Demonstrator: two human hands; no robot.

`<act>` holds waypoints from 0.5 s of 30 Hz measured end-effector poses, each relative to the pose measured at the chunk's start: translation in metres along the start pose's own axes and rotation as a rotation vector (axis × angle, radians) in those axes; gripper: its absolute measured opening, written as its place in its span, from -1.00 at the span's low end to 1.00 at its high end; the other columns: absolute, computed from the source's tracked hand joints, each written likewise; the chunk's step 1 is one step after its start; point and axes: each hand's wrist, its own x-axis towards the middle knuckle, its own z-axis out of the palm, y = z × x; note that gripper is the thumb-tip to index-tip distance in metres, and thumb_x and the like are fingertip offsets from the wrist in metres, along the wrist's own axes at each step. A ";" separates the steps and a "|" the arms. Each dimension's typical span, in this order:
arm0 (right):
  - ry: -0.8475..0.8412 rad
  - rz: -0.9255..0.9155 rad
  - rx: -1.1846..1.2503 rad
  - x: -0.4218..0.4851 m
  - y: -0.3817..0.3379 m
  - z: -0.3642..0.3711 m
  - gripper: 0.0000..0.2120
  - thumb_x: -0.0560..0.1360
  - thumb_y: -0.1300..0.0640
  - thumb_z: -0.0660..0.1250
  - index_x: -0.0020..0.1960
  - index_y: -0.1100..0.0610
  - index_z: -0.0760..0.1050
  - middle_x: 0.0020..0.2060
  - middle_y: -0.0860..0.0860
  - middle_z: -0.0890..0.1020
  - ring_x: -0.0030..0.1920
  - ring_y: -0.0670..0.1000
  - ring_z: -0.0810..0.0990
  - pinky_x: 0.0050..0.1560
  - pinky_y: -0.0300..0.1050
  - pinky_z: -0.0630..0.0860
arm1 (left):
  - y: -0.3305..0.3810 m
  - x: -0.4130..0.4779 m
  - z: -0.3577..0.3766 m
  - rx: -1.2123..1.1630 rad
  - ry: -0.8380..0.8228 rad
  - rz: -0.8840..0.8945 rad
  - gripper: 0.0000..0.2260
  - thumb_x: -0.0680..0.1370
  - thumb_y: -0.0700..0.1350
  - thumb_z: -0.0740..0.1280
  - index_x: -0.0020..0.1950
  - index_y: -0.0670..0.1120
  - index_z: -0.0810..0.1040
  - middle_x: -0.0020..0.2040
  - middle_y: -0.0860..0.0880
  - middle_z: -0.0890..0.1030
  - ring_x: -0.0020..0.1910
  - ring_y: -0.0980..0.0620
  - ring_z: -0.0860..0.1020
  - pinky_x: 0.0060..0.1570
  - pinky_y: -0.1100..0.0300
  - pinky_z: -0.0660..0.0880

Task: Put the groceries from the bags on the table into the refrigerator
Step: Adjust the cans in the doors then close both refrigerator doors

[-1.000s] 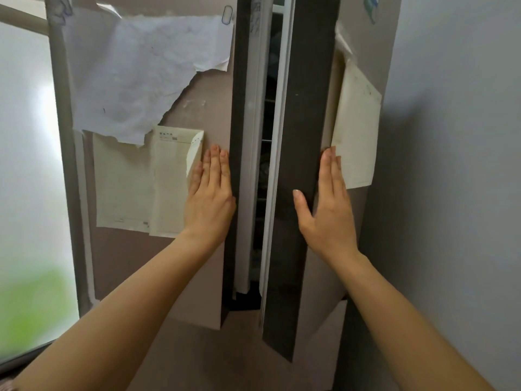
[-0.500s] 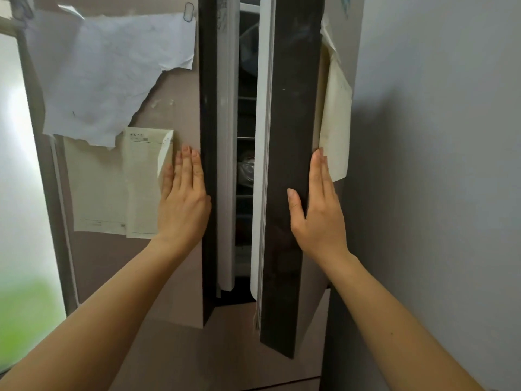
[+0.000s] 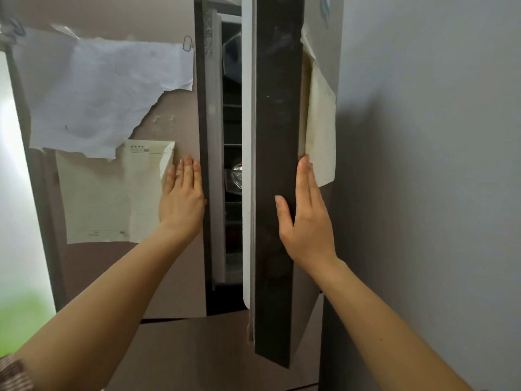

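I am pressing 2 flat, empty hands on the tall brown refrigerator: left hand on its left door, right hand on its dark-edged right door, upright gap between.

Your two hands, left hand and right hand, lie on two refrigerator doors, left door and right door. You have three papers on the left: one white sheet, one cream sheet, one folded slip. One cream paper on the right. One clip.
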 end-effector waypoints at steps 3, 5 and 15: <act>-0.007 -0.019 -0.042 0.001 -0.002 0.007 -0.36 0.61 -0.04 0.08 0.55 0.16 -0.12 0.55 0.05 0.03 0.54 0.00 0.03 0.48 -0.12 0.07 | 0.004 0.016 0.003 0.086 -0.082 0.022 -0.35 0.63 -0.08 0.09 0.51 -0.24 -0.27 0.54 -0.23 -0.20 0.53 -0.16 -0.19 0.41 -0.03 -0.32; -0.001 -0.044 -0.068 0.002 -0.003 0.012 -0.36 0.61 -0.04 0.09 0.55 0.19 -0.11 0.54 0.07 0.04 0.54 0.01 0.05 0.48 -0.09 0.10 | 0.009 0.021 0.007 0.113 -0.107 0.018 -0.34 0.61 -0.08 0.11 0.51 -0.25 -0.26 0.54 -0.25 -0.21 0.53 -0.18 -0.19 0.39 -0.04 -0.32; -0.165 -0.023 -0.118 0.016 -0.032 0.063 -0.34 0.62 0.05 0.18 0.55 0.22 -0.09 0.55 0.14 -0.02 0.55 0.07 -0.06 0.51 0.06 0.14 | -0.018 0.017 0.004 0.150 0.043 0.174 -0.38 0.58 -0.12 0.10 0.54 -0.18 -0.16 0.57 -0.17 -0.10 0.51 -0.13 -0.27 0.29 -0.07 -0.55</act>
